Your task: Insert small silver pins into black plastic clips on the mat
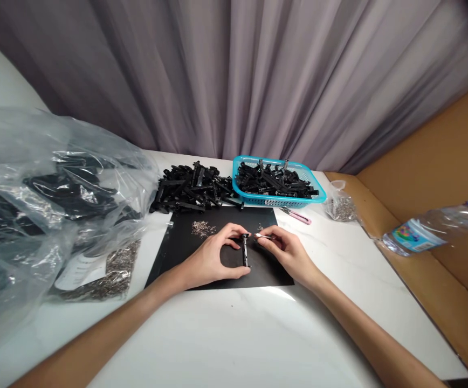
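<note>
My left hand (210, 257) holds a narrow black plastic part (246, 251) upright by its ends, thumb at the near end and fingers at the far end. My right hand (288, 250), just to the right of it, pinches a small, thin piece with a whitish tip (259, 235); its kind is too small to make out. A short gap separates this tip from the black part. Both hands are above a black mat (177, 269). Small copper-coloured pieces (204, 229) lie in a loose pile on the mat, beyond my left hand.
Behind the mat are a heap of black parts (195, 188) and a blue basket (317, 189) full of similar ones. A pink-handled cutter (298, 216), bags of small metal pieces (342, 207) (121, 269), a large plastic bag (96, 134) and a bottle (424, 231) surround the work area.
</note>
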The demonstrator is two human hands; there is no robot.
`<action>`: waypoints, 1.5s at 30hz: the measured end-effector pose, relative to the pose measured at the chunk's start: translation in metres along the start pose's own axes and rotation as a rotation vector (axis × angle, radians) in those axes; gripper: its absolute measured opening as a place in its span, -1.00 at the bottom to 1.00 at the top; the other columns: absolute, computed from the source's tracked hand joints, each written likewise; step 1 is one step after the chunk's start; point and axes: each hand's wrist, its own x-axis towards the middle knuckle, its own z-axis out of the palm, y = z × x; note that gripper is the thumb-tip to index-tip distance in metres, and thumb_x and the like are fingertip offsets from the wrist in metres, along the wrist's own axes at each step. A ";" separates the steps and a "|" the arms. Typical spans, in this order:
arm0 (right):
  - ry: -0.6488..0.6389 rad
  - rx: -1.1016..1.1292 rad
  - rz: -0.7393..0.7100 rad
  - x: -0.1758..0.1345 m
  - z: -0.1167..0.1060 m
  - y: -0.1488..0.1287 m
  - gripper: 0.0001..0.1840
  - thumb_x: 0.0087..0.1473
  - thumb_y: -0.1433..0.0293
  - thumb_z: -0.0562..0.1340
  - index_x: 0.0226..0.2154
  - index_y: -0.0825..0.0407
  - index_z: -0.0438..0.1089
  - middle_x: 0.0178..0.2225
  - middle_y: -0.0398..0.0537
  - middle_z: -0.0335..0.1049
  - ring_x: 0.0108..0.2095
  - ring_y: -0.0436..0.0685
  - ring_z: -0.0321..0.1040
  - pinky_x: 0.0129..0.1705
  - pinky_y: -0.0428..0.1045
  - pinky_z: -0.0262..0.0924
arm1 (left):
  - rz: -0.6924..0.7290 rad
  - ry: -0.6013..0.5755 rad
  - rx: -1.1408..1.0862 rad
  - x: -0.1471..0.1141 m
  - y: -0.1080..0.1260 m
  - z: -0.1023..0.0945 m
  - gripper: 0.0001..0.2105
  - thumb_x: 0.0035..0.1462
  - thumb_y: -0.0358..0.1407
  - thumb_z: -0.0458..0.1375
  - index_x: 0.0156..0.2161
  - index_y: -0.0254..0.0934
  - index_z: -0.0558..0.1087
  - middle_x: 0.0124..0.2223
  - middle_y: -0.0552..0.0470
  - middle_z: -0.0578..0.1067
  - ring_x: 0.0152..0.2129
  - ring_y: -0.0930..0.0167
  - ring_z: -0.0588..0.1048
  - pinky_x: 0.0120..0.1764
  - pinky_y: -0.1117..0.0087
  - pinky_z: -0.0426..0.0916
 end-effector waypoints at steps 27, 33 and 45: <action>0.121 0.054 -0.009 -0.010 0.014 -0.016 -0.44 0.17 0.26 0.37 0.11 -0.11 0.11 -0.28 -0.16 0.56 -0.24 0.10 0.52 -0.14 0.05 0.36 | 0.018 0.211 -0.343 0.005 -0.006 0.021 -0.37 0.07 -0.38 0.35 0.19 -0.17 0.18 -0.18 0.04 0.58 -0.24 0.39 0.60 -0.06 0.30 0.51; 0.103 0.074 0.004 -0.014 0.018 -0.017 -0.38 0.19 0.27 0.35 0.18 -0.13 0.06 -0.25 -0.15 0.56 -0.18 0.13 0.53 -0.11 0.07 0.36 | 0.043 0.238 -0.244 0.003 -0.002 0.021 -0.38 0.07 -0.38 0.33 0.19 -0.20 0.18 -0.25 0.08 0.56 -0.30 0.41 0.57 -0.14 0.34 0.51; 0.065 0.270 0.057 -0.011 0.018 -0.018 -0.45 0.10 0.17 0.44 0.06 -0.09 0.27 -0.25 -0.12 0.56 -0.30 0.08 0.48 -0.27 -0.04 0.31 | 0.015 0.260 -0.300 0.003 0.001 0.020 -0.36 0.08 -0.36 0.33 0.20 -0.23 0.13 -0.26 0.09 0.57 -0.36 0.47 0.52 -0.20 0.40 0.45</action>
